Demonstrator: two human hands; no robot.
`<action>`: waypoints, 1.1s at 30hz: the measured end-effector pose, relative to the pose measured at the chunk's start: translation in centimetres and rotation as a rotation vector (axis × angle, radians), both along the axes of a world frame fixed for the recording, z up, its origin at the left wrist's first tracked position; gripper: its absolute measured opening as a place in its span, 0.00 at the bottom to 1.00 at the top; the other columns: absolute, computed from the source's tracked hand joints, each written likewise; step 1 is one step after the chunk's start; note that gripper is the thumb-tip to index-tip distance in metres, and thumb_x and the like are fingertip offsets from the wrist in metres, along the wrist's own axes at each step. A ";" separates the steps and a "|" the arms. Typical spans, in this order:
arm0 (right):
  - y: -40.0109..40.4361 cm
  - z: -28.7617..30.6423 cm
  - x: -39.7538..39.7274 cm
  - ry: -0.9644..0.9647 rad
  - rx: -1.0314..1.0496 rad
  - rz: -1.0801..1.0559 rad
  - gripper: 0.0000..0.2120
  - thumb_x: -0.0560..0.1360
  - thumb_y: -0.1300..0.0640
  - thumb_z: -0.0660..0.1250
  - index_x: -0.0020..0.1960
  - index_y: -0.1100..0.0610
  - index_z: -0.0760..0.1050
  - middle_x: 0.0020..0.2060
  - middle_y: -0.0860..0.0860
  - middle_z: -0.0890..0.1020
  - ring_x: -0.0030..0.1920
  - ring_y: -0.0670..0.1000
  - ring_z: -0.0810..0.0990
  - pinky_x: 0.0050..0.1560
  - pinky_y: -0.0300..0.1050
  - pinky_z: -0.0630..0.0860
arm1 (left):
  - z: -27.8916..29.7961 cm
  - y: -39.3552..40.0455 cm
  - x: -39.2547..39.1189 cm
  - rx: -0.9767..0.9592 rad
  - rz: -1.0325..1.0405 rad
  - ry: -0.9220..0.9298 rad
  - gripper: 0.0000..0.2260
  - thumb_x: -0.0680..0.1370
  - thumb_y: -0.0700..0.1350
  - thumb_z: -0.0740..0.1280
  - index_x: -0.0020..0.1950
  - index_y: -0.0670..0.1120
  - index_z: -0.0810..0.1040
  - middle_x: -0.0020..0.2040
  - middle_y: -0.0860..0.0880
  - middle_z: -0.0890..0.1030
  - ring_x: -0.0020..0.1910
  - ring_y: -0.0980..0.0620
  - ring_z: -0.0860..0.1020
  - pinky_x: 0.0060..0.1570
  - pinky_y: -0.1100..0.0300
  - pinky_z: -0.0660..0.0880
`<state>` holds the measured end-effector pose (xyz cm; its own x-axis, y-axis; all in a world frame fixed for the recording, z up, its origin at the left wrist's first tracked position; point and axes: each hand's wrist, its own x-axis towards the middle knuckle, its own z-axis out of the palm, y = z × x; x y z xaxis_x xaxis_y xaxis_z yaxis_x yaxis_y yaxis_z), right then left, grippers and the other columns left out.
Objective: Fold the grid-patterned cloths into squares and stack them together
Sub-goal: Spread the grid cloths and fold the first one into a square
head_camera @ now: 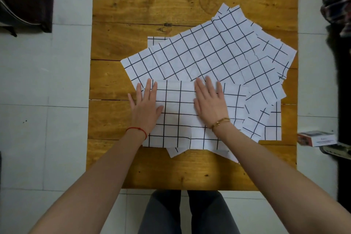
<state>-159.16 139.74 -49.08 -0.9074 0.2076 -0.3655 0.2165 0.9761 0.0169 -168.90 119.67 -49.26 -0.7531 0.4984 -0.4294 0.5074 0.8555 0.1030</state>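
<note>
Head view: both hands (178, 106) flat on folded cloth (182, 116).

Both forearms bare, reaching forward, palms down. Left hand (145, 107) flat, fingers spread, thumb out to the right; red string bracelet (137, 131) on that wrist. Right hand (209, 101) flat too, fingers together and angled slightly left, gold bracelet (220, 122) on its wrist; the hands sit apart, roughly level with each other.
</note>
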 end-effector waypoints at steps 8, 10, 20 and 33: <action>7.2 0.5 6.9 0.008 0.085 -0.291 0.28 0.80 0.46 0.42 0.77 0.57 0.50 0.77 0.50 0.53 0.76 0.57 0.48 0.74 0.61 0.42 | 0.2 0.1 -0.1 0.006 0.012 -0.021 0.34 0.80 0.57 0.59 0.79 0.48 0.45 0.80 0.48 0.45 0.78 0.40 0.44 0.73 0.35 0.51; 7.9 0.3 7.7 -0.005 0.103 -0.346 0.29 0.80 0.46 0.40 0.77 0.57 0.48 0.77 0.49 0.49 0.77 0.57 0.45 0.74 0.61 0.41 | 0.3 0.2 -0.1 0.012 0.019 -0.032 0.34 0.80 0.56 0.59 0.79 0.49 0.45 0.80 0.49 0.44 0.78 0.40 0.44 0.73 0.35 0.50; 4.2 1.9 6.4 0.165 -0.052 -0.241 0.29 0.78 0.48 0.54 0.75 0.60 0.57 0.73 0.57 0.63 0.73 0.60 0.60 0.74 0.60 0.54 | 1.8 -0.5 1.7 0.373 0.334 0.107 0.21 0.77 0.46 0.65 0.69 0.45 0.67 0.65 0.45 0.70 0.61 0.46 0.68 0.61 0.51 0.69; -2.5 1.0 4.4 -0.009 -0.159 -0.076 0.37 0.74 0.45 0.66 0.76 0.59 0.55 0.73 0.55 0.62 0.74 0.60 0.58 0.73 0.59 0.57 | 0.9 -2.1 3.0 0.366 0.883 -0.176 0.14 0.74 0.48 0.70 0.53 0.41 0.74 0.53 0.40 0.77 0.56 0.40 0.74 0.57 0.43 0.73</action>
<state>-154.81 137.23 -48.05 -0.8880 0.2142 -0.4069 0.2903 0.9474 -0.1347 -165.94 117.55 -48.39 -0.8600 -0.0902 -0.5023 -0.3499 0.8207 0.4517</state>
